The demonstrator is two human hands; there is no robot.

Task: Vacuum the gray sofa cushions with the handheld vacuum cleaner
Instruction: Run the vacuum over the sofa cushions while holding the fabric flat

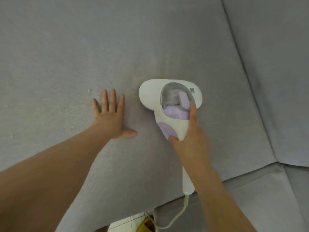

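Your left hand (111, 114) lies flat on the gray seat cushion (117, 47), with all five fingers straight and spread, and it holds nothing. Your right hand (189, 131) grasps the one handheld vacuum cleaner (168, 104) at its neck: the thumb presses on the lilac patch, the index finger lies straight along the side next to the clear dust cup (175, 96), and the other fingers are hidden under the body. The vacuum's wide white head rests on the same cushion, just beside your left hand but apart from it. Its one power cord (182, 210) hangs from the end of the handle down over the front edge of the sofa. Several pale crumbs (89, 90) lie on the cushion left of your left hand. A second cushion (275, 64) stands at the right. Below, you see a small part of white tiled floor (123, 223) and one yellow object (147, 224) that I cannot identify.
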